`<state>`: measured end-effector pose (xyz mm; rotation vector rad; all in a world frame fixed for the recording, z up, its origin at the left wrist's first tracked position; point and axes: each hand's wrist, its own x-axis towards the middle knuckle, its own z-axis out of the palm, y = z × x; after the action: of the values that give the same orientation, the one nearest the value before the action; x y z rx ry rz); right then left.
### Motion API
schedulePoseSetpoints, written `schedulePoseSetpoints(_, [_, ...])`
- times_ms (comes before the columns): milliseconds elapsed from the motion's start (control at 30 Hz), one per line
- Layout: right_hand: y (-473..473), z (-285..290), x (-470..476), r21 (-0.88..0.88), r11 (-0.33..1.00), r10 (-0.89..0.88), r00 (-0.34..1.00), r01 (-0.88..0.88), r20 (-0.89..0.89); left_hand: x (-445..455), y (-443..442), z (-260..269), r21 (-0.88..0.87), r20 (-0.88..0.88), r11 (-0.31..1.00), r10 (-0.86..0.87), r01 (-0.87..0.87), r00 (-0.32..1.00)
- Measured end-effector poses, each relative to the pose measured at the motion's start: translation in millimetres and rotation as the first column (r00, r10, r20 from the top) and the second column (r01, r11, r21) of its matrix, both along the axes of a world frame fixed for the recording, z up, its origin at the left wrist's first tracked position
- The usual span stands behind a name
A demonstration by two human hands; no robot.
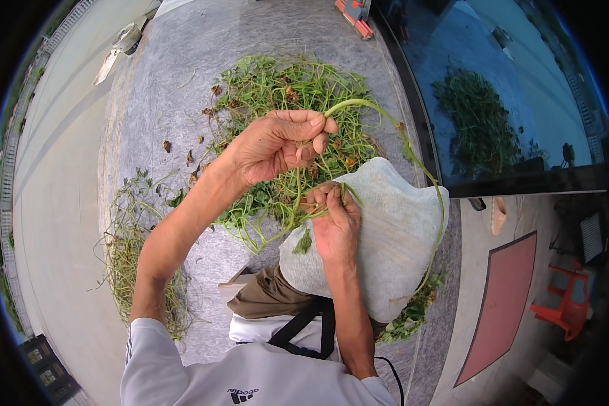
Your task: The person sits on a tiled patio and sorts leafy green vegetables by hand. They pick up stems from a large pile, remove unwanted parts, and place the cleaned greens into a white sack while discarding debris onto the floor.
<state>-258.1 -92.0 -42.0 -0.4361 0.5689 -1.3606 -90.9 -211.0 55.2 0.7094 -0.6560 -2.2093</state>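
Observation:
My left hand point(289, 144) pinches the end of a long green vine stem point(358, 103) between thumb and fingers. The stem arcs right and hangs down past a grey cloth point(385, 223) draped over my lap. Lower down, my right hand point(337, 218) grips several thin green stems point(297, 218), some running up towards my left hand. A small leaf point(303, 242) dangles below them against the cloth. Behind both hands a large heap of leafy vines point(294, 76) lies on the grey floor, with some dry brown leaves in it.
A looser bundle of stems point(127, 259) lies on my left; cut leaves point(411, 317) lie at my right. A dark glass pane point(477, 101) reflects the heap. Further right are a pink mat point(502, 304) and a red plastic stool point(563, 302). A bucket point(127, 38) stands far left.

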Motion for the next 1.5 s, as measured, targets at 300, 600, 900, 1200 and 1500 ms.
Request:
schedulePoseSetpoints(300, [5,10,20,-0.034,0.97,-0.206,0.734,0.242,-0.647,17,1,4,-0.015,-0.077,0.997,0.068,-0.07,0.995])
schedulePoseSetpoints(600, [-2,14,17,-0.435,0.9,-0.349,0.548,-0.03,-0.76,-1,1,-1,0.036,-0.141,0.999,0.027,-0.022,0.99])
schedulePoseSetpoints(900, [0,-3,9,-0.379,0.888,-0.234,0.453,-0.261,-0.86,-3,-14,-13,-0.06,-0.038,0.997,-0.044,0.042,0.998])
schedulePoseSetpoints(1200, [-4,14,-8,0.128,0.991,0.013,0.934,0.035,-0.358,-7,70,-35,-0.793,0.606,0.505,0.603,0.34,0.518])
schedulePoseSetpoints(1500, [-10,10,-7,0.172,0.983,0.095,0.974,-0.06,-0.205,38,110,-67,-0.726,0.688,0.563,0.575,0.396,0.443])
